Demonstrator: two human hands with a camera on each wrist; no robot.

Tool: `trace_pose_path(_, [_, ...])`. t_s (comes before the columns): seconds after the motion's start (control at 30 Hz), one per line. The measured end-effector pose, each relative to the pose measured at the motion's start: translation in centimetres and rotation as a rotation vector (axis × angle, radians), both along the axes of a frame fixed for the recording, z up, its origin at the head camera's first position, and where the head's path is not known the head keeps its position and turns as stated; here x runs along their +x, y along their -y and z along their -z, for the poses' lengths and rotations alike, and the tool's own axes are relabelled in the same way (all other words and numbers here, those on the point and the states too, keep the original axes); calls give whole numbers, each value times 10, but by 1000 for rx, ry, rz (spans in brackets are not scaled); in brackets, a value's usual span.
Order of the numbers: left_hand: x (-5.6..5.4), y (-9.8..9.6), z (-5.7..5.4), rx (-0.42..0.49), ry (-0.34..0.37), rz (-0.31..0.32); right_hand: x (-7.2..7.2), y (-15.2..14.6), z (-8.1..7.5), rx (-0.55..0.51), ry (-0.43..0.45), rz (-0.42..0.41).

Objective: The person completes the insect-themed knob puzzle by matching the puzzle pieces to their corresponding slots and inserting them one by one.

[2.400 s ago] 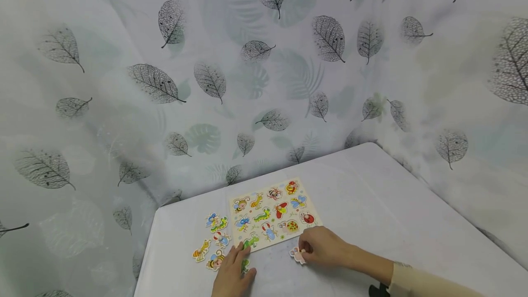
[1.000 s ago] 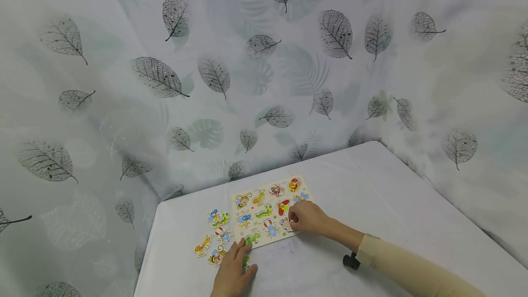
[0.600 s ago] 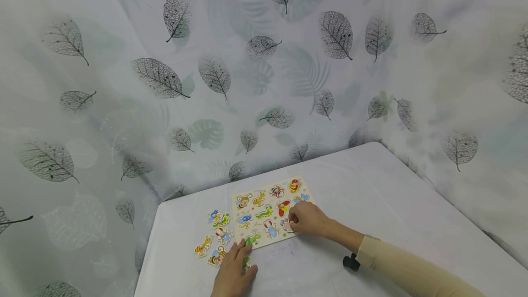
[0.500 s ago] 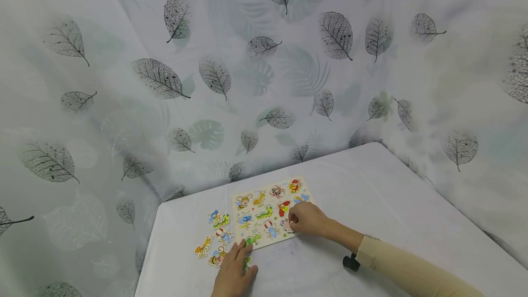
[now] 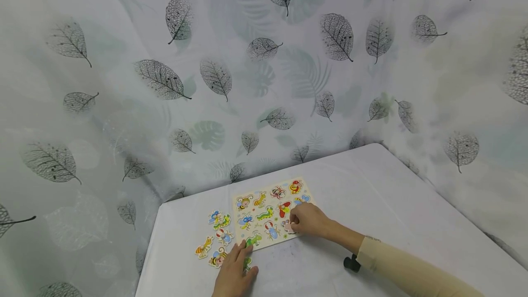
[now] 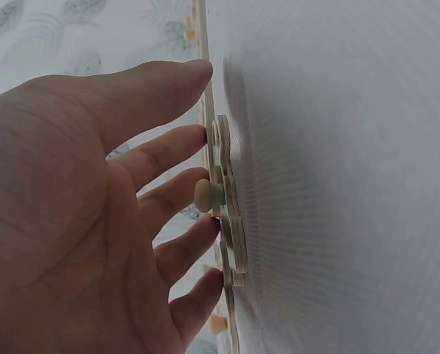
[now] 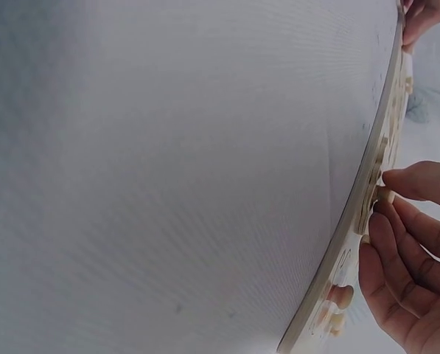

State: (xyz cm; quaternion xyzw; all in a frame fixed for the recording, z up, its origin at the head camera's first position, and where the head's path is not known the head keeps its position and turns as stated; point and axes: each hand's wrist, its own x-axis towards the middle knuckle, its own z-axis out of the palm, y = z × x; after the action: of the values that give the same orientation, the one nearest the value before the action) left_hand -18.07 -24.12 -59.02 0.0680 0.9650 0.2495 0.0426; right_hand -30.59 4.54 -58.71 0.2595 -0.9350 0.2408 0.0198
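A wooden knob puzzle board (image 5: 268, 244) printed with insects lies flat on the table. Over its lower right part, my right hand (image 5: 308, 220) pinches the small knob (image 7: 384, 194) of a pinkish puzzle piece (image 5: 287, 227), which lies against the board's surface in the right wrist view. The rest of that piece is hidden by the fingers. My left hand (image 5: 233, 270) rests with spread fingers at the board's lower left corner, its fingertips at the edge. Partly under it is a green puzzle piece (image 5: 247, 263); a knobbed piece (image 6: 209, 195) stands between its fingers and the tabletop.
Left of the board lie loose pieces: a bee (image 5: 217, 258), an orange insect (image 5: 204, 247), a blue beetle (image 5: 224, 236), a caterpillar (image 5: 222, 222) and a blue fly (image 5: 214, 217). A leaf-printed curtain (image 5: 247, 81) hangs behind the white table (image 5: 371, 196).
My right hand has carried the pinkish piece from the table in front of the board up onto its lower right part, then stayed there. The left hand has kept its place.
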Motion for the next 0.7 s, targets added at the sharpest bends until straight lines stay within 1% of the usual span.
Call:
trace_pose_path(0.3, [0, 0, 1, -2, -7, 5, 1, -1, -2, 11, 7, -2])
trace_pose_path(0.57, [1, 0, 6, -5, 5, -3, 1, 1, -4, 20, 40, -2])
trace_pose_path(0.7, [0, 1, 5, -2, 14, -1, 2, 2, -5, 25, 48, 3])
